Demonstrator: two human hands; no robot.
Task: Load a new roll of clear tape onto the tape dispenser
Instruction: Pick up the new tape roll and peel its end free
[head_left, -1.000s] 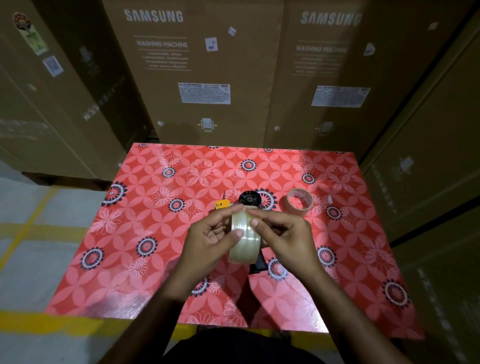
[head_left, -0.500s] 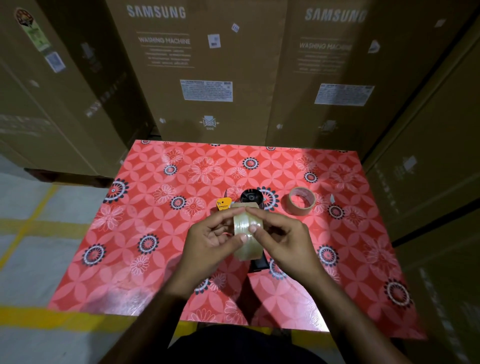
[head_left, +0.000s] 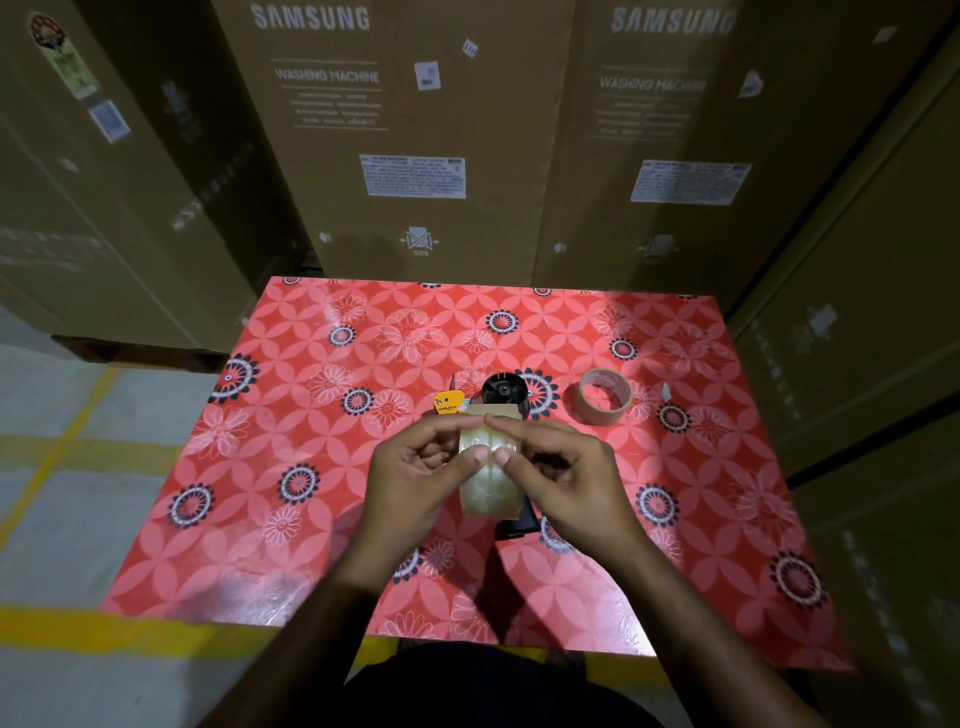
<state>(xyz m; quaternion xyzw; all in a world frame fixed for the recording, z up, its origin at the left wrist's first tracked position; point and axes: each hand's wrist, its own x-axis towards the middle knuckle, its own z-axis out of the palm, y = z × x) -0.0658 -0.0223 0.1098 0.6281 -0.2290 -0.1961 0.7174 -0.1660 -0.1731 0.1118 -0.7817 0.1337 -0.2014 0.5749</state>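
Observation:
I hold a roll of clear tape (head_left: 488, 488) upright above the middle of the red flowered table (head_left: 311, 467). My left hand (head_left: 410, 483) grips its left side and my right hand (head_left: 571, 483) its right side. Both thumbs and forefingers meet on the roll's top face. Beneath and behind the roll lies the tape dispenser (head_left: 501, 391), with its black hub showing beyond my fingers, its yellow tab to the left and its dark handle end poking out below the roll. Most of the dispenser's body is hidden by my hands.
An empty brown cardboard tape core (head_left: 605, 397) lies on the table right of the dispenser. Tall cardboard washing-machine boxes (head_left: 415, 130) wall in the table at the back and right. Grey floor with yellow lines (head_left: 62, 447) lies to the left.
My fingertips have shifted along the top of the roll and the thumbs now sit closer together. The roll stays in about the same spot over the dispenser.

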